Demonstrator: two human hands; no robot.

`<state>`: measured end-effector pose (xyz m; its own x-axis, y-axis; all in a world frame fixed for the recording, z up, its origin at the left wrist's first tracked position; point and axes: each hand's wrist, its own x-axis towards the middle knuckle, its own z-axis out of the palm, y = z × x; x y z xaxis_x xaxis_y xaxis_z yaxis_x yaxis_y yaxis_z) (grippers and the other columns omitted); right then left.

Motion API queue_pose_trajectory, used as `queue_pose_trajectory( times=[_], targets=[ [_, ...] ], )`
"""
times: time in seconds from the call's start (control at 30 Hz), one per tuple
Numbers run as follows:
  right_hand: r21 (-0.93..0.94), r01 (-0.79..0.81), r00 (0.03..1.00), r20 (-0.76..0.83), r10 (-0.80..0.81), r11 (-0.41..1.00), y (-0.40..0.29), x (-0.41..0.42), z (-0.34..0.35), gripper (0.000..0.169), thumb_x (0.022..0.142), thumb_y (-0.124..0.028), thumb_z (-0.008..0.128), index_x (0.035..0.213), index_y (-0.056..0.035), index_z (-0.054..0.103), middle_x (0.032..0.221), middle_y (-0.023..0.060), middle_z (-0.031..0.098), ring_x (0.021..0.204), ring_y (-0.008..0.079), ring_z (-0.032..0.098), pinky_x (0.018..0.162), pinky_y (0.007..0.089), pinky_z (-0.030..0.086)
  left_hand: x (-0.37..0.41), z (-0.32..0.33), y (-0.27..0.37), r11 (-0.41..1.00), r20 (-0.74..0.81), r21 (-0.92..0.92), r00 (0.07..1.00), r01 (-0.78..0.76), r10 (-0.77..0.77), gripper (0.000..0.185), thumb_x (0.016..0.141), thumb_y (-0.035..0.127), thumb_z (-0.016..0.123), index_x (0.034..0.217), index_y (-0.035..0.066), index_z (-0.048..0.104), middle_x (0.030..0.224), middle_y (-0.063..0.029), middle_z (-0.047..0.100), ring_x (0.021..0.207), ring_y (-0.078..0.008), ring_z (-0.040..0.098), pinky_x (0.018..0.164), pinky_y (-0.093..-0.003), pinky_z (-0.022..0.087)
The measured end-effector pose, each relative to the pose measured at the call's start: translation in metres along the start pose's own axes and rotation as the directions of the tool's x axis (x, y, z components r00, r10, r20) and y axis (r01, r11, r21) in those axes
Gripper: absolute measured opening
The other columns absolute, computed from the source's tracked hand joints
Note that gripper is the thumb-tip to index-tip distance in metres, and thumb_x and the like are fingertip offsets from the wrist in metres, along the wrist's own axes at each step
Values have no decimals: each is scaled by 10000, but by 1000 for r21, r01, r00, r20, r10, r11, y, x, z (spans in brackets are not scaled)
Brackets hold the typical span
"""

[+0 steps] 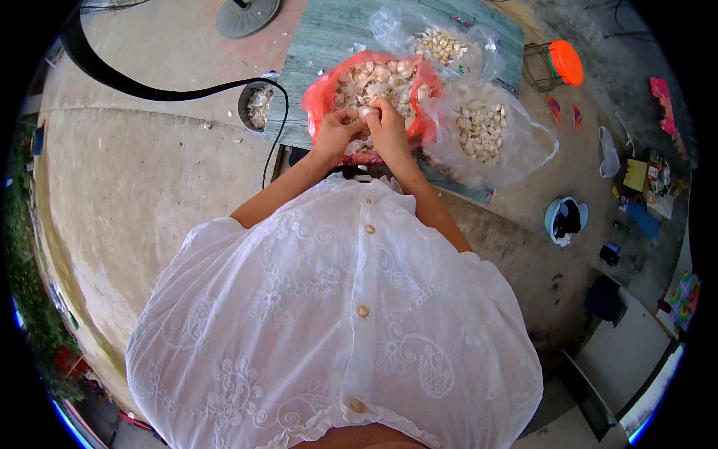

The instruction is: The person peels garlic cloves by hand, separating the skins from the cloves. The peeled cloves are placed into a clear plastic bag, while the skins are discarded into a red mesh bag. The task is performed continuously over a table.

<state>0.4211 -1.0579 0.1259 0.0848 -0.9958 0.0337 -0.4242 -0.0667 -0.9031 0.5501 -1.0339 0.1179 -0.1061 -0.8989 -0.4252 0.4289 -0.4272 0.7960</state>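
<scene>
Both my hands meet over an open red plastic bag (317, 104) full of garlic bulbs and loose skins. Between their fingertips is a small white piece of garlic (366, 111). My left hand (337, 133) pinches it from the left, and my right hand (386, 128) grips it from the right. Right of the red bag, peeled-looking garlic cloves (482, 132) lie in a clear plastic bag (521, 151). Farther back, another clear bag (387, 28) holds more cloves (443, 46). All the bags rest on a grey-green wood-grain table (325, 28).
A bucket (244, 106) of garlic skins stands at the table's left edge. A black cable (168, 92) curves past it. On the right are a wire-framed stool with an orange top (566, 63), slippers (554, 109) and a light-blue basin (583, 213) with dark cloth.
</scene>
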Motion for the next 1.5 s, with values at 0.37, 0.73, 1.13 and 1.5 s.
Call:
queue_pose_trajectory(
  times=[0.37,0.73,1.13,1.5],
  targets=[
    [789,-387,920,292,262,478,12,3,-11,171,835,-53,445,913,2,587,741,44,584,626,90,526,537,244,422,6,-3,3,938,135,-310,984,157,-120,64,854,80,603,911,52,597,871,-31,618,801,-141,593,734,-280,489],
    [130,43,999,16,-45,991,12,-5,-3,100,786,-42,465,815,0,551,697,38,558,641,158,542,581,314,423,4,-7,-6,985,167,-65,975,160,-148,57,836,50,602,889,45,621,863,-22,619,792,-118,573,679,-273,467],
    [692,-456,884,282,372,559,15,1,-11,174,881,-238,565,894,-67,593,697,-9,499,516,58,442,437,201,370,13,-6,-11,830,-19,557,1000,15,-6,134,840,137,594,866,16,645,713,-23,623,646,-125,588,583,-283,459],
    [723,-283,958,178,226,631,-5,-2,-82,177,875,-111,574,993,17,601,674,17,542,549,61,465,473,215,379,30,-59,9,817,-182,538,918,-208,353,197,882,163,545,921,-2,646,735,15,587,640,-54,491,569,-216,384]
  ],
)
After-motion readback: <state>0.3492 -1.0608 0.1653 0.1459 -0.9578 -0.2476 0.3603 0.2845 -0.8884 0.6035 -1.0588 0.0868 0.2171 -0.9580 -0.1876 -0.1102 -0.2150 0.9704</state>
